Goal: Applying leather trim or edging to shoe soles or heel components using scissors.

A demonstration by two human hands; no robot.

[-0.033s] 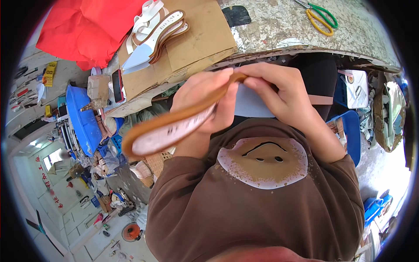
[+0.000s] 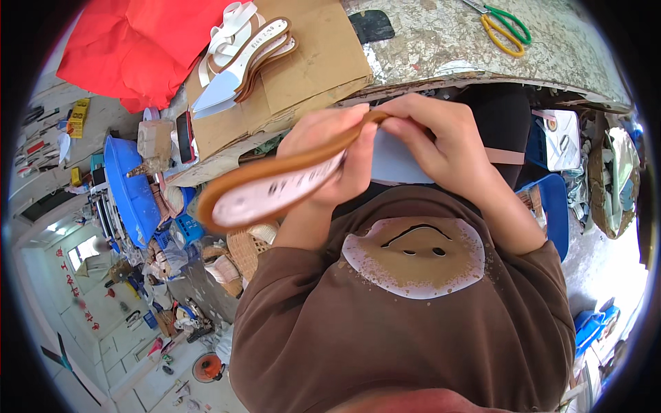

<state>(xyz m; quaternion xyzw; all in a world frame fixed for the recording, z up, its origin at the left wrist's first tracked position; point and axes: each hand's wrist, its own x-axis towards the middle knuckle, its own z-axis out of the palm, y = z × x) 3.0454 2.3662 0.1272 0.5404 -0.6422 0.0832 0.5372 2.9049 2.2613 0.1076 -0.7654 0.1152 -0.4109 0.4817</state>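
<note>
A shoe insole (image 2: 275,189) with a brown edge and a white printed face is held up in front of my chest, its rounded end toward the lower left. My left hand (image 2: 310,134) closes around its middle, the thumb on the printed face. My right hand (image 2: 447,134) pinches its narrow part near the left fingertips. Below the fingers a pale blue panel (image 2: 403,162) shows, partly hidden by my right hand; whether it joins the insole I cannot tell. Similar insoles (image 2: 251,51) lie stacked on the cardboard (image 2: 323,58), beside white straps (image 2: 227,41).
Red sheeting (image 2: 138,48) covers the bench's far left. Scissors (image 2: 506,27) with green and yellow handles and a black flat piece (image 2: 372,25) lie on the worn bench top (image 2: 441,48). Blue basins (image 2: 127,186) stand left; a blue bin (image 2: 554,213) stands at my right.
The insole's rounded end has risen slightly and shifted a little right, with my left hand around it. My right hand has barely moved, and both hands keep their hold.
</note>
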